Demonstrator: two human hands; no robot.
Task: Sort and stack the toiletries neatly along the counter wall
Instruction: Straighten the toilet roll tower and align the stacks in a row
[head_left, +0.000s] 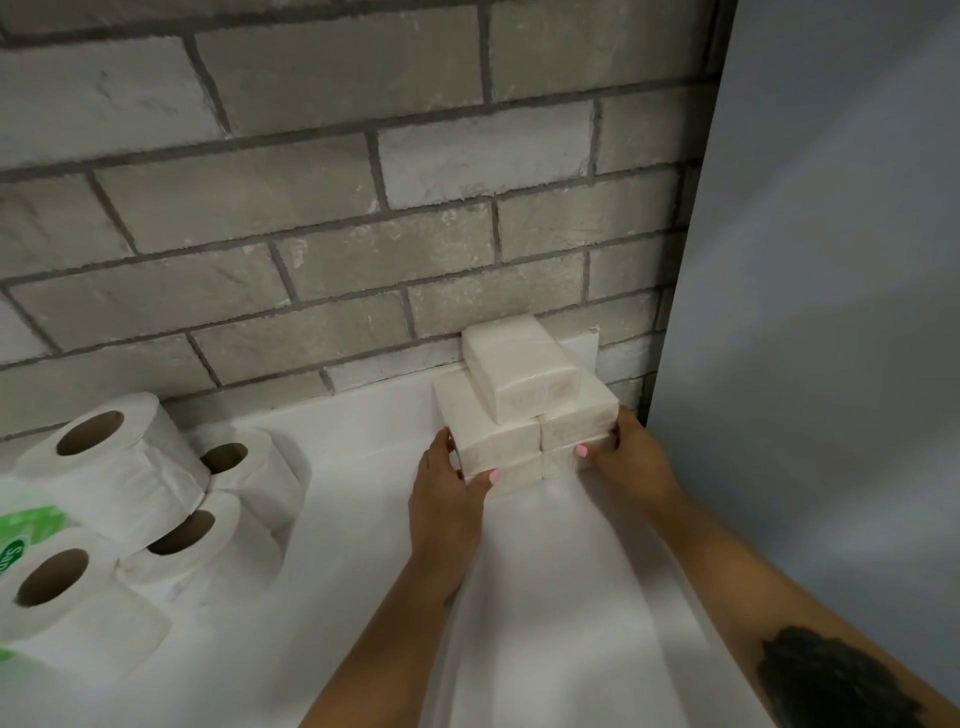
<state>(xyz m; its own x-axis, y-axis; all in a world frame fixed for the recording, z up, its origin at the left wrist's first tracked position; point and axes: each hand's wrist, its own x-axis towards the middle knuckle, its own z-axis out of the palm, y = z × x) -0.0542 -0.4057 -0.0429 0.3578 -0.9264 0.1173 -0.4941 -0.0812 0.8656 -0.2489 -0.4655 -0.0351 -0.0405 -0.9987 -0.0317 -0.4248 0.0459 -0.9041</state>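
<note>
Stack of wrapped tissue packs sits at far right of the white worktop, against the grey brick wall and close to the plain grey side panel. Two packs side by side in each lower layer, one pack lying on top, angled.

Left hand cups the stack's left side, thumb on the near face of the lower packs, fingers curled round the corner. Right hand grips the right side the same way, thumb on the front. Both hands hold the stack between them.

Toilet rolls piled at left of the worktop, well apart from the packs. Green-printed plastic wrapper at left edge, touching the rolls.
</note>
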